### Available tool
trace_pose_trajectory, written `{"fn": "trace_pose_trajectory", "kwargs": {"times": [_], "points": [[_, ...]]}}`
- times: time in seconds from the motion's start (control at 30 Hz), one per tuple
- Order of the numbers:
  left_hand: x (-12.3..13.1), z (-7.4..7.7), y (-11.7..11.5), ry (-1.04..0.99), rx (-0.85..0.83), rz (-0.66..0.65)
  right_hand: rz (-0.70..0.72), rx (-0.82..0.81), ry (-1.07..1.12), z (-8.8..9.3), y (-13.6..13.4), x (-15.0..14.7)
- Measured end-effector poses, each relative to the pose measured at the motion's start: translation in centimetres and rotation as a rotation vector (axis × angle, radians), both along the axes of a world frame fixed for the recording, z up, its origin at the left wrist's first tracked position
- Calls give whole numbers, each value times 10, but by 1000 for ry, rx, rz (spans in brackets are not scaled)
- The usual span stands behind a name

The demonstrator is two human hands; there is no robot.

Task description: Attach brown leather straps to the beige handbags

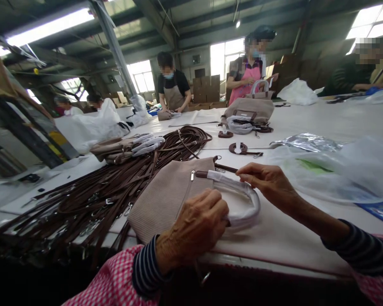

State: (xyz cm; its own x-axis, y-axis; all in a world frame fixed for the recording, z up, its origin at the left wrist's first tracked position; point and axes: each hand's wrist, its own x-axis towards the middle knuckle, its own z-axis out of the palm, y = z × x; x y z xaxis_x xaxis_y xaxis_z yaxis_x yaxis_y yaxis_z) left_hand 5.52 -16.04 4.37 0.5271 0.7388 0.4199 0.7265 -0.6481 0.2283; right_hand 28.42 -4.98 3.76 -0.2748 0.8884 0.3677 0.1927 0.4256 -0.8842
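A taupe ribbed handbag [166,195] lies on its side on the table in front of me, with a short zipper on its face. Its handle [253,204] is wrapped in clear plastic and loops to the right. My left hand [194,225] is closed over the bag's near top edge, by the lower handle end; its fingertips are hidden. Above the handle, my right hand [268,182] pinches the end of a dark brown strap [226,168] that runs to the bag's upper corner by a metal ring.
Many brown straps [115,195] with metal buckles are heaped at left, beside stacked bags [121,148]. Coiled straps [239,148] and another handbag [250,110] lie beyond. Plastic wrap [335,170] covers the right side. Co-workers [174,87] stand across the table.
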Motion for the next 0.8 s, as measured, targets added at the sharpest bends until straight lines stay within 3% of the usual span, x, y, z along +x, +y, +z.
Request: {"fn": "trace_pose_trajectory", "kwargs": {"times": [0.13, 0.2, 0.23, 0.33, 0.4, 0.5, 0.63, 0.73, 0.8], "points": [[-15, -10, 3, -678, 63, 256, -112, -16, 197, -5, 5, -12], [-27, -15, 4, -845, 146, 469, -54, -77, 208, -6, 6, -21], [-33, -17, 4, -828, 225, 567, 11, -95, 169, -7, 6, -26], [-45, -19, -4, -442, 527, 707, 243, -14, -76, -14, 1, -41], [-49, -16, -11, -94, 589, 644, 350, 84, -229, -19, -4, -50], [-60, -7, -13, 274, 332, 495, 401, 113, -321, -28, -8, -56], [-92, 12, 5, 414, -105, 503, 350, 57, -298, -35, -7, -56], [-102, 26, 24, 454, -158, 504, 349, 43, -295, -37, -6, -55], [-91, 33, 34, 496, -141, 520, 357, 55, -310, -36, -7, -54]]}}
